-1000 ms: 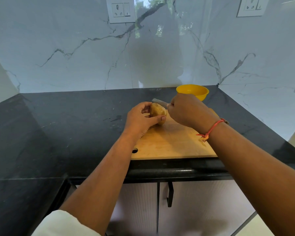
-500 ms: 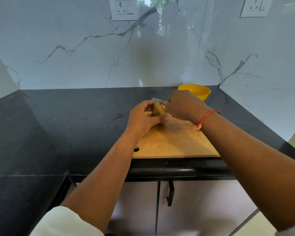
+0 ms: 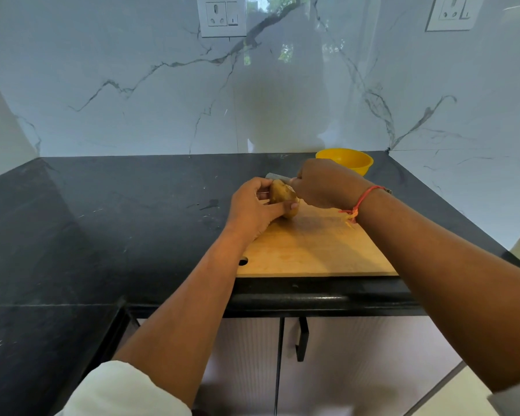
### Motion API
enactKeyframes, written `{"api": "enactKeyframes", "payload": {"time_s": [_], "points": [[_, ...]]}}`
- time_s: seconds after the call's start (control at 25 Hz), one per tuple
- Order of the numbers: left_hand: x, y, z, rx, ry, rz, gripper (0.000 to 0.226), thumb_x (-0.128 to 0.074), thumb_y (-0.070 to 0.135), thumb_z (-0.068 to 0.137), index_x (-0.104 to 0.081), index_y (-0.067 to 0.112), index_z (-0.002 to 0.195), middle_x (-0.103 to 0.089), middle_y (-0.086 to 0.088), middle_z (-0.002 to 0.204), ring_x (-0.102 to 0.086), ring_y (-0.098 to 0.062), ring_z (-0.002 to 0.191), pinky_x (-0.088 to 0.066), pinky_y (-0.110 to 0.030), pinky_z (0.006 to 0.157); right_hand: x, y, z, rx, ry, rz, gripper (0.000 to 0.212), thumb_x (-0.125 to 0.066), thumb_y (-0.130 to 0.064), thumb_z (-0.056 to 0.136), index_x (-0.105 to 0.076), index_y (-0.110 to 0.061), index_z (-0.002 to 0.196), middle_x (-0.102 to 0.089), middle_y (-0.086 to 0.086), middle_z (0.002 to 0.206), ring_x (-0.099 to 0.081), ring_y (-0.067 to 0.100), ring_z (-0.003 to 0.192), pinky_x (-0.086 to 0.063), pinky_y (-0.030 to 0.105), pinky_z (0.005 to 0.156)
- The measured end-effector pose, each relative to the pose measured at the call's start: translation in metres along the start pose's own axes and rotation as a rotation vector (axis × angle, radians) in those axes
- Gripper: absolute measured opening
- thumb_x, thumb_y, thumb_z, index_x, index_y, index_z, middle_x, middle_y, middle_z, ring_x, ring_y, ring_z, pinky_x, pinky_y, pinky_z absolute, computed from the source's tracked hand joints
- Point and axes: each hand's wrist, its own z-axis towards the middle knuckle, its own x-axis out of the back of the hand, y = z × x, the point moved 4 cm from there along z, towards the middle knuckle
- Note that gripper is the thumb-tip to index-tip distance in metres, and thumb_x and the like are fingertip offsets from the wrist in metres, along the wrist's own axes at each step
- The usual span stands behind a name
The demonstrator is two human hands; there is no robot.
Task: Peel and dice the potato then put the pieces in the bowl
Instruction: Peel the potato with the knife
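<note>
My left hand (image 3: pixel 254 207) grips a brown potato (image 3: pixel 281 195) just above the far end of the wooden cutting board (image 3: pixel 312 250). My right hand (image 3: pixel 327 184) is curled round a knife whose grey blade (image 3: pixel 276 176) pokes out leftward over the top of the potato. The knife's handle is hidden inside my fist. A yellow bowl (image 3: pixel 347 159) stands on the counter just behind my right hand, its inside not visible.
The black stone counter (image 3: pixel 117 220) runs along a marble wall and turns a corner at the right behind the bowl. The board lies at the counter's front edge, above cabinet doors with a black handle (image 3: pixel 302 340). Wall sockets (image 3: pixel 222 15) sit high up.
Both hands stay at the far end of the board with the potato and knife; the potato has turned slightly in my left hand and the view has shifted a little.
</note>
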Motion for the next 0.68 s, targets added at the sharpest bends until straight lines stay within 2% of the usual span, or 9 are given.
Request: {"api": "enactKeyframes", "payload": {"time_s": [0.12, 0.36, 0.44, 0.52, 0.68], "points": [[0.001, -0.002, 0.001, 0.025, 0.004, -0.019, 0.065, -0.087, 0.038, 0.071, -0.057, 0.025, 0.128, -0.060, 0.009, 0.121, -0.057, -0.010, 0.111, -0.045, -0.019, 0.088, -0.002, -0.004, -0.006, 0.042, -0.024, -0.086, 0.034, -0.039, -0.024, 0.104, -0.067, -0.005, 0.102, -0.051, 0.001, 0.071, -0.048, 0.013, 0.061, -0.033, 0.023, 0.051], [-0.001, 0.000, -0.001, 0.018, -0.018, -0.027, 0.067, -0.088, 0.035, 0.071, -0.057, 0.024, 0.130, -0.058, 0.012, 0.121, -0.055, -0.007, 0.110, -0.041, -0.011, 0.081, -0.004, -0.001, -0.017, 0.139, -0.063, -0.271, 0.039, -0.034, -0.023, 0.107, -0.066, -0.004, 0.118, -0.046, -0.001, 0.072, -0.044, 0.008, 0.062, -0.027, 0.021, 0.049], [-0.001, 0.000, -0.001, 0.009, -0.021, -0.025, 0.067, -0.088, 0.034, 0.071, -0.056, 0.024, 0.130, -0.058, 0.012, 0.120, -0.054, -0.006, 0.109, -0.040, -0.009, 0.078, -0.005, -0.006, -0.022, 0.189, -0.069, -0.342, 0.041, -0.032, -0.026, 0.108, -0.063, -0.005, 0.125, -0.042, -0.002, 0.073, -0.048, 0.010, 0.068, -0.029, 0.020, 0.051], [-0.001, 0.000, -0.001, 0.005, -0.028, -0.024, 0.067, -0.088, 0.034, 0.071, -0.056, 0.025, 0.129, -0.058, 0.012, 0.120, -0.054, -0.006, 0.109, -0.041, -0.011, 0.079, -0.007, -0.008, -0.023, 0.229, -0.070, -0.402, 0.042, -0.031, -0.028, 0.108, -0.061, -0.004, 0.128, -0.039, -0.002, 0.073, -0.050, 0.013, 0.075, -0.033, 0.021, 0.057], [0.000, -0.001, 0.000, 0.008, -0.028, -0.025, 0.064, -0.088, 0.037, 0.069, -0.056, 0.028, 0.124, -0.056, 0.015, 0.115, -0.054, -0.004, 0.105, -0.042, -0.015, 0.081, -0.009, -0.011, -0.022, 0.249, -0.082, -0.473, 0.042, -0.031, -0.025, 0.108, -0.062, -0.001, 0.121, -0.037, 0.000, 0.073, -0.049, 0.016, 0.075, -0.035, 0.026, 0.062]]}}
